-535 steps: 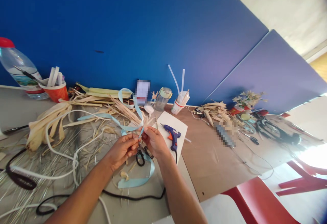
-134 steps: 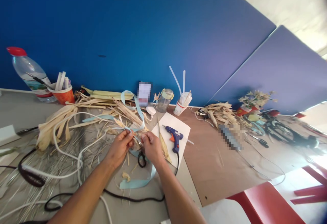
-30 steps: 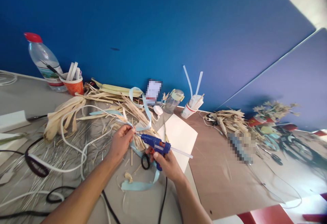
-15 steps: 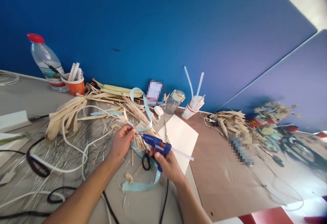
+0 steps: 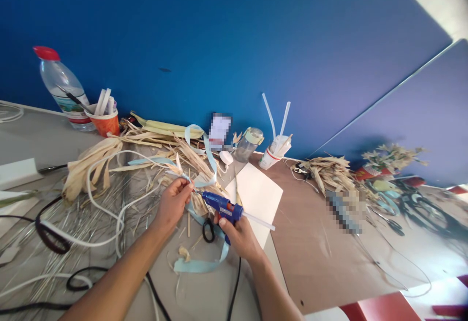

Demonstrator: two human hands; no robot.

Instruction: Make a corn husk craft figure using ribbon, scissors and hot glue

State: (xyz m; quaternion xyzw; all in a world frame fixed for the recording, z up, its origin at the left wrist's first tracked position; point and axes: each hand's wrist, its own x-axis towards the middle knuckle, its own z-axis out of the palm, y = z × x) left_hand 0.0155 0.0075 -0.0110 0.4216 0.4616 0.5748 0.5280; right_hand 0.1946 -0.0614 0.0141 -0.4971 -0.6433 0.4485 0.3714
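My right hand (image 5: 234, 228) is wrapped around a blue hot glue gun (image 5: 221, 203), with a clear glue stick (image 5: 259, 221) sticking out of its back. The gun's nozzle points left, close to the fingertips of my left hand (image 5: 176, 199). Those fingers pinch a small corn husk flower (image 5: 178, 164), whose pale petals point up above a light blue wrapped base. A light blue ribbon (image 5: 201, 266) curls on the table below the hands. Beside the gun, a black scissor handle (image 5: 208, 230) shows, partly covered.
Dried corn husks (image 5: 93, 162) and thin wires (image 5: 44, 252) spread over the left side. White and black cables cross there. Along the wall stand a water bottle (image 5: 68, 91), an orange cup (image 5: 106, 125), a jar (image 5: 248, 145) and a white cup (image 5: 270, 159). White paper (image 5: 259, 194) lies right of the gun.
The view has shifted slightly, so the surroundings sit a little further left. Both hands keep their holds, and the glue gun's nozzle stays by the left fingertips.
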